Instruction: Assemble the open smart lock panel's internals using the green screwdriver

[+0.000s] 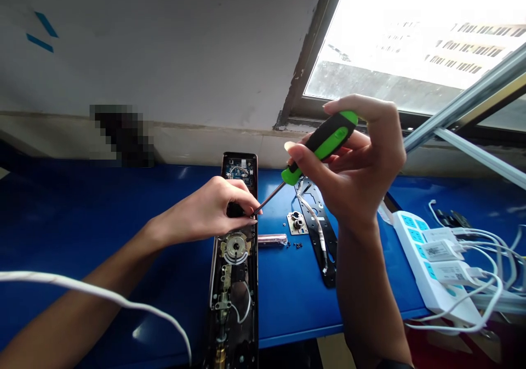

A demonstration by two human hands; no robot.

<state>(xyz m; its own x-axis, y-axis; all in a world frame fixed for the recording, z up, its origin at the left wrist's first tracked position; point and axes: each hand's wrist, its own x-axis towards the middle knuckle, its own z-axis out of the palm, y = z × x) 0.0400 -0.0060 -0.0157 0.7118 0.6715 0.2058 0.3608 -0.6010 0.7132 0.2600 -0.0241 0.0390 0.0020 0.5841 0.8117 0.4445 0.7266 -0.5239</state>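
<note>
A green and black screwdriver (331, 138) slants down to the left, its handle gripped in the raised fingers of my right hand (361, 166). Its metal shaft reaches my left hand (213, 207), whose thumb and fingers are closed around the tip. Whether a small part sits between those fingertips, I cannot make out. Beneath them lies an opened long black device housing (252, 265), like an electronic door lock, with its inside facing up. A blue circuit board (239, 167) shows at its far end, and a round metal mechanism (236, 245) below my left hand.
Right of the housing on the blue table (296, 314) lie a black plate (318, 232) with a wrapped cable, a square metal part (297, 223), a shiny cylinder (272, 240) and several small screws (296, 245). A white power strip (419, 265) with chargers stands at right; a white cable (102, 297) crosses my left forearm.
</note>
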